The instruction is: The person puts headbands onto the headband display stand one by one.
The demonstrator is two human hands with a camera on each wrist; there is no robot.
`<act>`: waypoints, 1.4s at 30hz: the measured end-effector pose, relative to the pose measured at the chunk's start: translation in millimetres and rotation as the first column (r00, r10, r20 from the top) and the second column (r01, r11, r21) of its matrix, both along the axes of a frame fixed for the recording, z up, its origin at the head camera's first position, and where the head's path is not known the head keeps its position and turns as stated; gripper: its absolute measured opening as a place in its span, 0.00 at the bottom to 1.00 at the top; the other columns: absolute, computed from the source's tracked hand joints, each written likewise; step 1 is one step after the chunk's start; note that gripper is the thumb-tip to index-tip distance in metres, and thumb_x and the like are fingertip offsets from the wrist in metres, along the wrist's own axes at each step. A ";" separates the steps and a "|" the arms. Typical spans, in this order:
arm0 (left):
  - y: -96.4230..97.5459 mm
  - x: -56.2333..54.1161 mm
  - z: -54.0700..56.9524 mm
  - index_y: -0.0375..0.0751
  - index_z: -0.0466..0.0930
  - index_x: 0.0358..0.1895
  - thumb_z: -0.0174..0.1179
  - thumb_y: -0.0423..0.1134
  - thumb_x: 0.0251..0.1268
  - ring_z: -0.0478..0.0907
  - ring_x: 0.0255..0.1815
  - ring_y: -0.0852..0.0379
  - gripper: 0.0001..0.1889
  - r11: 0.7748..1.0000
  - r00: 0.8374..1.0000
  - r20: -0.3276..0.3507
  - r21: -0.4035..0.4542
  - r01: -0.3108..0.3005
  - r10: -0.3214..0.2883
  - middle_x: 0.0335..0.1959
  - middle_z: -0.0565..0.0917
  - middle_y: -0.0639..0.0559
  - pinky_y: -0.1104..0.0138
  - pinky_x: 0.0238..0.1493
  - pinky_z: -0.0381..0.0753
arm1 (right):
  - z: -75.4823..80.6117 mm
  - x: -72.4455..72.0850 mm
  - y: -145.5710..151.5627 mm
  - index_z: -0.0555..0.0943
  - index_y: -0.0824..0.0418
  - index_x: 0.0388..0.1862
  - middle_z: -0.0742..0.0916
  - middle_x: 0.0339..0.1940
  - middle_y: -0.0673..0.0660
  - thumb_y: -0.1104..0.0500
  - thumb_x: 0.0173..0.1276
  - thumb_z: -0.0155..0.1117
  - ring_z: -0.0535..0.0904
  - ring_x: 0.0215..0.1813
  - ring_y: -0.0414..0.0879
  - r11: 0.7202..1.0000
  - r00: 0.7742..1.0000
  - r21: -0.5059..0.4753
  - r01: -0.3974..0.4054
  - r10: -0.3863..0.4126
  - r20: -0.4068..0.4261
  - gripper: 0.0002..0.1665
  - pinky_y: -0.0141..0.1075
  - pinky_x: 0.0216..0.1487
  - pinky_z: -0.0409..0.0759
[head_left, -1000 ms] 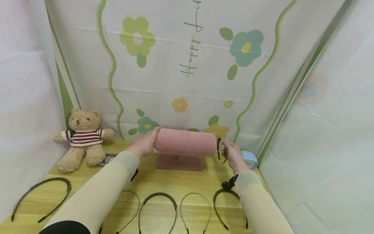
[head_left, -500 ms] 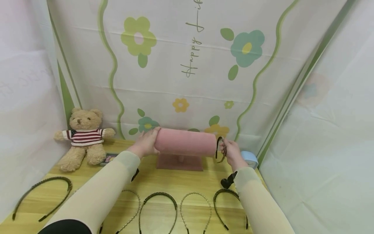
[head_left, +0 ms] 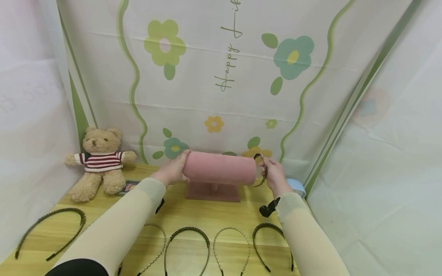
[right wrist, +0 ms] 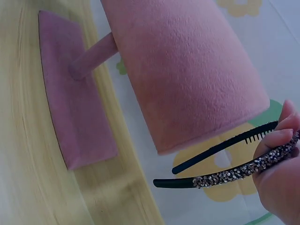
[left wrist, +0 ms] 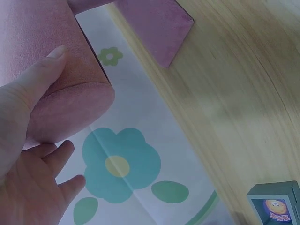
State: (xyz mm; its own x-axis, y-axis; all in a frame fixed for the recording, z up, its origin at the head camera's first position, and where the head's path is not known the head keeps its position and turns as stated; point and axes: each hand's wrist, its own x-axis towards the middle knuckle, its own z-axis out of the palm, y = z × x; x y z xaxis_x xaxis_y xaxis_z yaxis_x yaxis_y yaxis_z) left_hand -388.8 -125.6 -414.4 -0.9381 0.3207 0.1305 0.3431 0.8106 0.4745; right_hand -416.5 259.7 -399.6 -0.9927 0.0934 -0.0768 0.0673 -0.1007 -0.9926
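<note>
A pink plush headband stand (head_left: 221,168), a padded roll on a short post and flat base (right wrist: 79,103), stands at the back of the wooden table. My left hand (head_left: 173,170) grips the roll's left end, the thumb (left wrist: 49,70) along its side and the fingers at the end face. Beside the roll's right end, my right hand (head_left: 276,176) pinches a dark headband (right wrist: 229,173) at its arch. Glittering stones cover the headband's outer side, and small teeth line its inside. Its two tips point toward the table side, just past the roll's end face.
Several headbands lie along the front, among them a braided dark one (head_left: 188,230) and a beaded one (head_left: 231,229). A teddy bear (head_left: 101,165) sits back left by a small framed box (left wrist: 274,204). A pale blue clock (head_left: 296,186) stands behind my right wrist. Printed cloth (head_left: 214,99) walls the table.
My right hand has raised the headband slightly and turned it, bringing it closer to the roll's right end. My left hand keeps its grip on the stand.
</note>
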 end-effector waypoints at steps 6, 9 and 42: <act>0.1 -1.2 -1.1 0.40 0.40 0.78 0.80 0.40 0.45 0.68 0.65 0.32 0.63 1.000 1.000 0.010 0.011 -0.005 0.004 0.73 0.61 0.33 0.41 0.68 0.62 | 4.0 1.2 -6.2 0.68 0.67 0.72 0.79 0.34 0.53 0.54 0.80 0.49 0.69 0.23 0.37 1.000 1.000 -0.028 0.008 -0.008 -0.004 0.27 0.27 0.27 0.69; 0.2 -2.2 -2.0 0.41 0.40 0.78 0.80 0.41 0.45 0.67 0.66 0.33 0.63 1.000 1.000 0.017 0.012 -0.008 0.008 0.74 0.60 0.34 0.41 0.67 0.62 | 4.7 1.2 -7.6 0.68 0.66 0.72 0.80 0.33 0.52 0.54 0.80 0.50 0.69 0.23 0.37 0.999 1.000 -0.047 0.007 -0.007 -0.001 0.27 0.26 0.27 0.69; 0.2 -3.9 -5.7 0.39 0.39 0.78 0.80 0.39 0.45 0.64 0.69 0.36 0.63 1.000 1.000 0.010 0.019 -0.006 0.006 0.74 0.60 0.34 0.42 0.73 0.50 | 15.8 8.1 -53.9 0.70 0.73 0.66 0.83 0.23 0.52 0.58 0.80 0.49 0.71 0.18 0.36 0.996 0.999 -0.088 0.027 -0.029 -0.018 0.23 0.24 0.19 0.71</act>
State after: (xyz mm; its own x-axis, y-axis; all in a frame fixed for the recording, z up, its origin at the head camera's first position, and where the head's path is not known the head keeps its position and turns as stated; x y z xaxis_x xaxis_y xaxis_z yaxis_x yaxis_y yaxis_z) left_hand -392.7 -125.4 -420.1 -0.9413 0.3129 0.1268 0.3335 0.8034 0.4933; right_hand -408.4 205.8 -383.8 -0.9911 0.1151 -0.0670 0.0443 -0.1895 -0.9809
